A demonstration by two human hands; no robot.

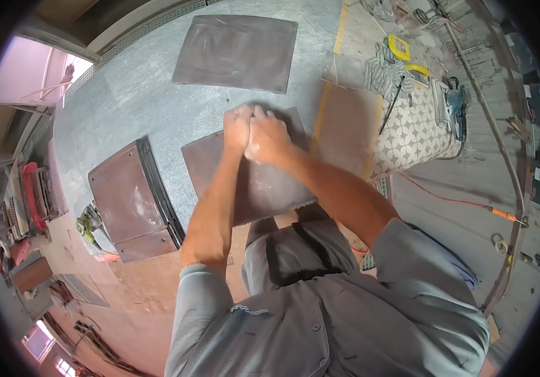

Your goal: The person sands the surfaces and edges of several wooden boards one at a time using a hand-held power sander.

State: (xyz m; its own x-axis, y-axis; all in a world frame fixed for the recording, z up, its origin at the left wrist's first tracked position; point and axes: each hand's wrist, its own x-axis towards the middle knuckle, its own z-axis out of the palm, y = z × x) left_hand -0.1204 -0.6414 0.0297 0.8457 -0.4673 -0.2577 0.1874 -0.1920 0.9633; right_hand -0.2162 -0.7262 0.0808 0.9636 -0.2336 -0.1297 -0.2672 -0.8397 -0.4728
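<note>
Tile or stone workshop, maybe a building site: big grey stone slab bench (125, 94) with brown tiles (235, 50), angle grinder (87, 221) at its edge, blue power tool (457, 107), patterned tile (411, 129), orange cable (452, 201), dusty floor (446, 182).

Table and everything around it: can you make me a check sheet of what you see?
Surface: grey table, dusty.
Job's things: brown slab under both hands, overhanging the near edge.
Clutter: second slab farther back; slab stack at left.
Grips: left hand and right hand pressed together on the slab; what they hold is hidden.
Cables: orange cord on the floor.
Surroundings: green grinder, blue power tool, patterned tiles.
</note>
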